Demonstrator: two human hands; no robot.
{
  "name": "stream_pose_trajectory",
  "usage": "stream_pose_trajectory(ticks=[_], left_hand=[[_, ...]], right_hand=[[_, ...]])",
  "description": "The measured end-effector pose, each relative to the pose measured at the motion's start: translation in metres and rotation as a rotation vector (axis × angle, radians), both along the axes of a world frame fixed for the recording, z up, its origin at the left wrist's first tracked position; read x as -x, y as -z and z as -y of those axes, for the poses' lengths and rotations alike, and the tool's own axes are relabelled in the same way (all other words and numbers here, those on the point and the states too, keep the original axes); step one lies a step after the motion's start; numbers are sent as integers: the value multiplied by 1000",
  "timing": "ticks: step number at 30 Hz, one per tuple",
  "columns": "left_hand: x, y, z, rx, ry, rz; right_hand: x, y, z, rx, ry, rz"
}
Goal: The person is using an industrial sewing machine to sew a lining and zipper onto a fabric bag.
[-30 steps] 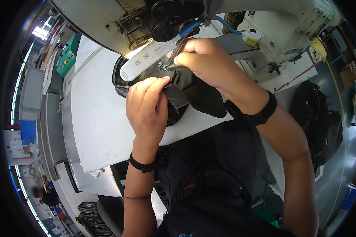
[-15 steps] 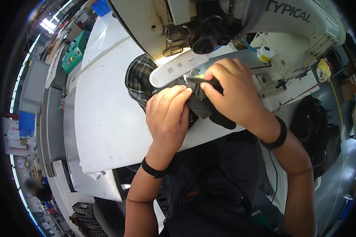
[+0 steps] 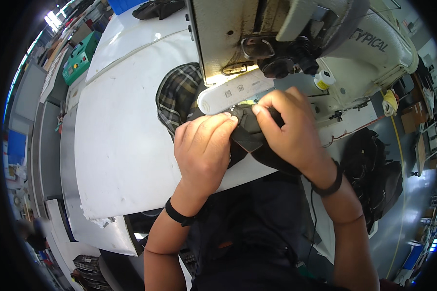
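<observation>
A dark fabric piece (image 3: 250,139) with a plaid lining (image 3: 176,94) lies under the sewing machine (image 3: 228,29), at the edge of the white table. My left hand (image 3: 201,148) presses its closed fingers on the fabric, left of the stitching spot. Pinching the fabric's upper edge between thumb and forefinger, my right hand (image 3: 296,133) sits just to the right. A strap-like dark flap sticks out toward me between the hands. Above my fingertips is a white rounded bar (image 3: 233,92). The needle is hidden.
The white table (image 3: 116,145) spreads to the left. A dark cloth (image 3: 159,8) and a blue bin (image 3: 124,6) are at its far end. A green case (image 3: 81,57) stands on the left bench. Dark bags (image 3: 369,169) are piled on the right. A small white bottle (image 3: 324,79) is by the machine.
The view has shifted, so the machine now appears farther right. Both hands keep hold of the dark fabric; the metal foot seen between them earlier is now mostly hidden.
</observation>
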State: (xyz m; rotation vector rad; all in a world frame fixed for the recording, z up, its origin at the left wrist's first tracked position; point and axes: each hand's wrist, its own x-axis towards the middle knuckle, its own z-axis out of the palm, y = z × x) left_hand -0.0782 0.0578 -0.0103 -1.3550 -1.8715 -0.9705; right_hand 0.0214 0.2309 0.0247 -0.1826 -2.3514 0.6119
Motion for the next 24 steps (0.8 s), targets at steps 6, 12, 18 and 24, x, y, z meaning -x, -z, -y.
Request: stream_pose_trajectory(ticks=[6, 12, 18, 24], left_hand=[[-11, 2, -7, 14, -5, 12], [-11, -15, 5, 45, 51, 280], [12, -32, 0, 16, 94, 917], [24, -34, -8, -47, 281, 1228]], right_hand=[[31, -4, -42, 15, -141, 39], [45, 16, -61, 392, -214, 243], [46, 14, -60, 370, -305, 159], [40, -12, -50, 430, -340, 243]])
